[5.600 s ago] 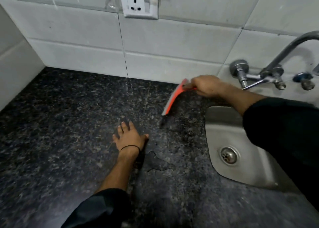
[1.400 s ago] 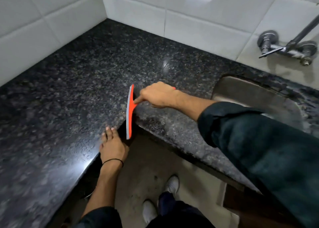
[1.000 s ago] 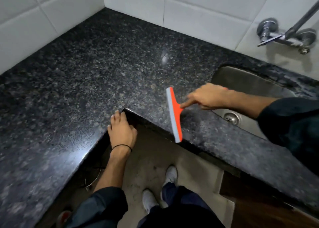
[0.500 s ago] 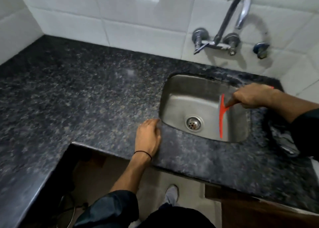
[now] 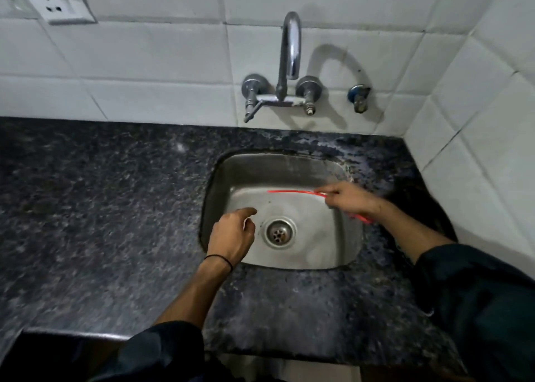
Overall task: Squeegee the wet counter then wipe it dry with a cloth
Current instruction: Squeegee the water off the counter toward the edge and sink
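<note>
The thin orange squeegee (image 5: 292, 192) is being gripped by the right hand (image 5: 348, 200) over the steel sink (image 5: 351, 245), seemingly for shaking off, while the left hand (image 5: 231, 235) is being held loosely curled and empty, and a pass over the wet black granite counter (image 5: 101, 222) is being called for next.

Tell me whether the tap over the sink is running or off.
Off. No stream falls from the curved chrome tap, and the steel sink basin below holds no pooled water around its drain.

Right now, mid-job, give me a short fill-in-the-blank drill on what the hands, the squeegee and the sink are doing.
1. The right hand holds the orange squeegee over the ____.
2. The left hand holds ____.
3. The drain lies in the sink, between the two ____.
4. The tap is fixed to the tiled ____.

Missing words: sink; nothing; hands; wall
</note>
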Demonstrator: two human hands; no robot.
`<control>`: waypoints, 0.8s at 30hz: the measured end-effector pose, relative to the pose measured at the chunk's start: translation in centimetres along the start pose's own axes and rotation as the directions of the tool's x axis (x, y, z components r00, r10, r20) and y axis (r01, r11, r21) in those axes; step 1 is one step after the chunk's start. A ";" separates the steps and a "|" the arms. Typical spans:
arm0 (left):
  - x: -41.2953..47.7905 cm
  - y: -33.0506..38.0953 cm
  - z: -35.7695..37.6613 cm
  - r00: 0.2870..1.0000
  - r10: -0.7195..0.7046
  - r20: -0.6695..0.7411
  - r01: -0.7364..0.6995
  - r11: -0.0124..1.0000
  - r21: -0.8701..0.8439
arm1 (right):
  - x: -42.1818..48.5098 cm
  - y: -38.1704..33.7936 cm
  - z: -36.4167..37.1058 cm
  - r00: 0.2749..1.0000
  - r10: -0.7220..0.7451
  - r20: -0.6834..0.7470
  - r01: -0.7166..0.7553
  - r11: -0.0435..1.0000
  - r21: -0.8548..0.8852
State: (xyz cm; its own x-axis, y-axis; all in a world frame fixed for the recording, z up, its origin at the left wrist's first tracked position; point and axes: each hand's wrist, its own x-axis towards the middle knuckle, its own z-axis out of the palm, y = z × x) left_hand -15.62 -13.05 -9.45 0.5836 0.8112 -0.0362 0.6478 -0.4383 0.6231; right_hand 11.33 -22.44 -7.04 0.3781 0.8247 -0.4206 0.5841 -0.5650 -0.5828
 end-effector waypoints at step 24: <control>21.8 13.7 1.6 0.940 0.292 0.178 -0.342 0.773 0.534 | 4.8 1.8 -9.2 0.802 0.176 -0.571 0.383 0.583 0.717</control>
State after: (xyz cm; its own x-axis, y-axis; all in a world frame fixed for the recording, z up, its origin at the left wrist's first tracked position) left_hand 6.74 -2.01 -2.91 0.8250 0.5651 0.0088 0.5629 -0.8230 0.0765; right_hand 20.81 -19.25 -3.78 0.8161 0.5763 -0.0428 -0.0300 -0.0317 -0.9990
